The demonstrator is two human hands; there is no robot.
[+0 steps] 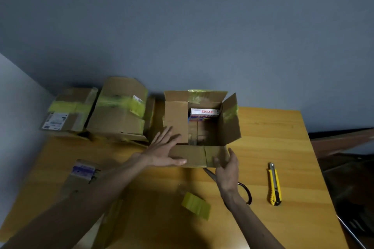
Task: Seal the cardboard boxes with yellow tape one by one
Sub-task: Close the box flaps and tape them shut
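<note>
An open cardboard box (230,125) stands in the middle of the wooden table (283,147), its flaps up and a small white and red carton (204,112) inside. My left hand (165,150) lies flat with spread fingers against the box's left flap and near flap. My right hand (227,170) touches the near flap's right end, fingers loosely bent. A piece of yellow tape (196,205) lies on the table in front of me. Two boxes with yellow tape across them, one (68,110) at the far left and one (119,107) beside it, sit at the back left.
A yellow utility knife (274,184) lies on the table to the right. Scissors (245,190) lie partly under my right wrist. A flattened cardboard piece with a blue label (83,171) rests at the left. A grey wall stands behind the table.
</note>
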